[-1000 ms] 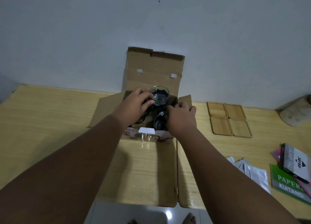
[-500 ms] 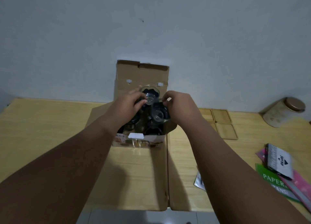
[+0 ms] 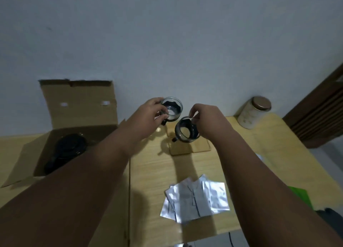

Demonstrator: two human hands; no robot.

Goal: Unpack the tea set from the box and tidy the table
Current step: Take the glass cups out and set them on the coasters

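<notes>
With a glass cup pinched in each of the hands, left [image 3: 146, 115] on the far cup [image 3: 172, 108] and right [image 3: 207, 119] on the near cup [image 3: 186, 129], lower each level onto its own coaster [image 3: 201, 147], rims apart, clear of the box [image 3: 79, 105].

We note the open box [image 3: 78, 128] at the left of the desk [image 3: 152, 165], against the wall. Right of it, each hand holds one glass cup above the coasters [image 3: 191, 146]: left hand [image 3: 146, 117] with the rear cup [image 3: 171, 108], right hand [image 3: 209, 120] with the nearer cup [image 3: 185, 130]. Foil sachets [image 3: 194, 198] lie nearer us; a canister [image 3: 253, 112] stands far right.
</notes>
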